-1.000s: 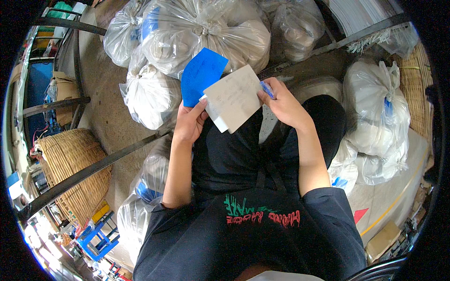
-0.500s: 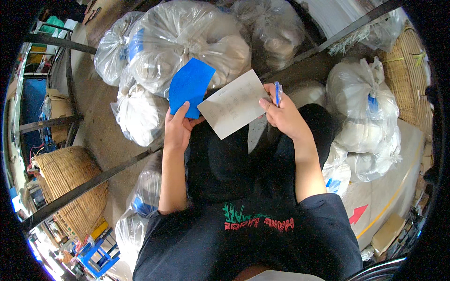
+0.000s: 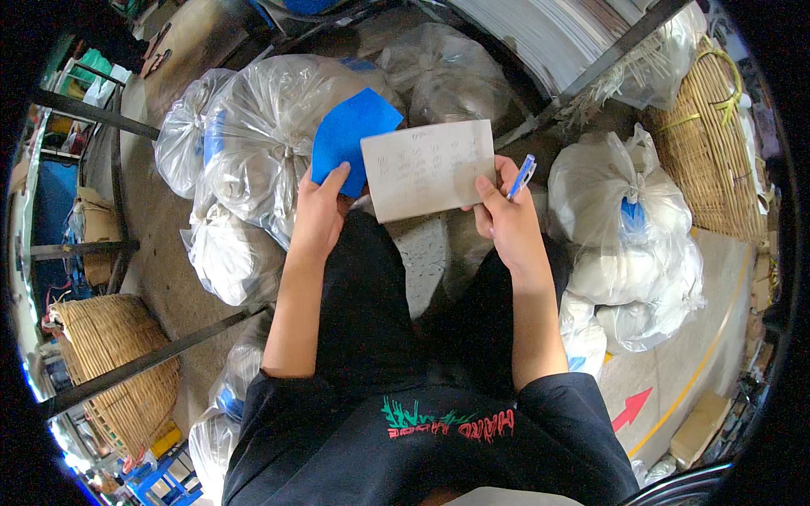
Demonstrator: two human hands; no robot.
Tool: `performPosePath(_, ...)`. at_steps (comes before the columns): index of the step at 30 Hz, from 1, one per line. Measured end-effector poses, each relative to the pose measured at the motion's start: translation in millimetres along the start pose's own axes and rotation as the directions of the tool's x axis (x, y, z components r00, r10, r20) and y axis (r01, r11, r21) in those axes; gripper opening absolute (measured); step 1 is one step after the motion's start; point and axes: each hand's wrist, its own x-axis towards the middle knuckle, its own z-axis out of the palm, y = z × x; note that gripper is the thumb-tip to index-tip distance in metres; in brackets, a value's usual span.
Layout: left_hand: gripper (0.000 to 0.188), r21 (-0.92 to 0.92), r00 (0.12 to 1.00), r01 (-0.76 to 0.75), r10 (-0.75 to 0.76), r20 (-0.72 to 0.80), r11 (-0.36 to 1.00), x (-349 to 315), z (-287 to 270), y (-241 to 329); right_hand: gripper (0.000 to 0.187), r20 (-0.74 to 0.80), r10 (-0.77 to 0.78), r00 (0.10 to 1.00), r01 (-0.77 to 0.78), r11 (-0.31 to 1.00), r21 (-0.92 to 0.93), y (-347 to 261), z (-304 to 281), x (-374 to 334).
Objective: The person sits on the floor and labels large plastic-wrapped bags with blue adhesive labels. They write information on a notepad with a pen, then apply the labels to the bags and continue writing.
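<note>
My left hand (image 3: 319, 212) pinches a flat blue piece of cloth-like sheet (image 3: 356, 126) by its lower part, the thumb on top. The piece has a curved left edge and a pointed upper right corner. Just right of it, a pale card (image 3: 429, 170) with rows of handwriting is held up by my right hand (image 3: 511, 221). The thumb lies on the card's lower right edge, with other fingers behind it. A blue-and-white pen (image 3: 521, 175) is also tucked in that hand, sticking out past the fingers. Whether the left fingertips touch the card is hidden.
Knotted clear plastic bags (image 3: 270, 126) of pale goods lie ahead, and more bags (image 3: 629, 219) stand at right. Wicker baskets (image 3: 118, 363) flank me on both sides. Dark metal bars (image 3: 160, 363) cross at left. A person's foot (image 3: 154, 63) shows at far left.
The card has turned clockwise from a steep slant to nearly level and moved up. Both hands still hold the same things. The whole view has shifted, with the bags ahead now lower.
</note>
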Motion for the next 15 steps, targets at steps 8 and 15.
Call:
performPosePath(8,0.032,0.286,0.994,-0.006,-0.025,0.104,0.958,57,48,1,0.02,-0.1,0.05,0.994,-0.011,0.933,0.36,28,-44,20)
performPosePath(15,0.029,0.638,0.975,-0.159,0.222,-0.019,0.754,161,94,-38,0.01,-0.404,0.079,0.911,0.135,0.87,0.474,29,-84,34)
